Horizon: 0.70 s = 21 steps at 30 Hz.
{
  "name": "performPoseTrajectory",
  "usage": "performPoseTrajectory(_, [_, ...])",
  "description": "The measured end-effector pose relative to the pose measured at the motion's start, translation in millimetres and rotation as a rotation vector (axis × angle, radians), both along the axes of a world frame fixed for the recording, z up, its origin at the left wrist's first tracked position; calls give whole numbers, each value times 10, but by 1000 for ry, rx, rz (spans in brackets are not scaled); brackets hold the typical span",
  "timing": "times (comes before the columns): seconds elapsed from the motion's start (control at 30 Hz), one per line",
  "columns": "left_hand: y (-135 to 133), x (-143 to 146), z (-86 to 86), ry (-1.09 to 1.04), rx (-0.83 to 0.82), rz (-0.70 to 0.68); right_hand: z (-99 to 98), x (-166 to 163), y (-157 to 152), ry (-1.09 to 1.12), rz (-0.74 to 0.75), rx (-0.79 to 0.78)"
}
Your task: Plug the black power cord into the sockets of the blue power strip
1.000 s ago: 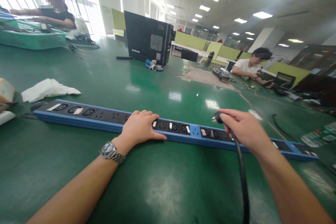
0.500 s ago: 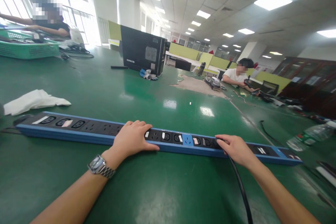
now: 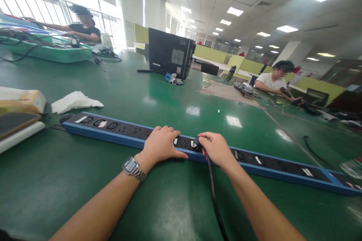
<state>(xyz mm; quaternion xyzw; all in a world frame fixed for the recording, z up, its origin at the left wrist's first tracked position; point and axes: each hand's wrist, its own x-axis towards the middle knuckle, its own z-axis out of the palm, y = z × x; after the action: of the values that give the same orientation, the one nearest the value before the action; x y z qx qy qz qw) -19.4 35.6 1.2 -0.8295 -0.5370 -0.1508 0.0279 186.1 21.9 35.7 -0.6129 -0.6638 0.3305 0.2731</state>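
A long blue and black power strip (image 3: 118, 141) lies across the green table, with rows of sockets facing up. My left hand (image 3: 161, 142) is wrapped over the strip near its middle, thumb along the near side. Close to its right, my right hand (image 3: 216, 148) pinches a black power plug (image 3: 197, 143) at a socket. How far the plug sits in the socket is hidden by my fingers. From the plug a black cable (image 3: 213, 192) runs down toward me across the table.
White tissue (image 3: 76, 101), a tissue pack (image 3: 22, 99) and a phone (image 3: 18, 122) lie at left. Farther back stand a green basket (image 3: 65, 54) of cables and a black computer case (image 3: 169, 51) with gloves (image 3: 173, 79) beside it. Two people sit across the table.
My right hand has moved left along the strip with the plug, closer to my left hand. My left hand keeps its hold on the strip. The view has turned left.
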Motion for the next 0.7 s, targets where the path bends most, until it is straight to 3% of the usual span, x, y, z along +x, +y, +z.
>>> performPoseTrajectory(0.2, [0, 1, -12, 1, 12, -5, 66, -5, -2, -123, 37, 78])
performPoseTrajectory(0.33, [-14, 7, -3, -14, 10, -4, 105, -216, -29, -98, 69, 115])
performPoseTrajectory(0.47, [-26, 6, 11, -25, 6, -10, 107, -426, -6, -250, 19, 180])
performPoseTrajectory(0.7, [-13, -2, 22, -19, -16, -5, 52, -537, 33, -351, 13, 181])
